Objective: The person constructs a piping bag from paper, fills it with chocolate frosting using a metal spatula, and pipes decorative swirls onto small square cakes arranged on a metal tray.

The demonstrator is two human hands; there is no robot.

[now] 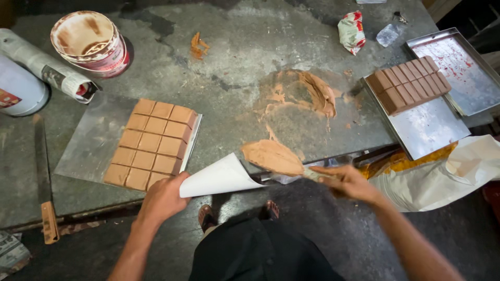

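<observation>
Low in the frame, our left hand (pixel 164 198) pinches the white paper cone (pixel 219 178) shut at its corner, while our right hand (pixel 348 182) grips the scraper (pixel 291 171) heaped with brown paste (pixel 272 156). If we tilt the blade or loosen the cone, paste could slide off onto the floor.

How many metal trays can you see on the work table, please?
2, both at the right end: one tray carrying a block of dark brown slabs, and a bare tray partly beneath it. More may lie outside the view.
</observation>
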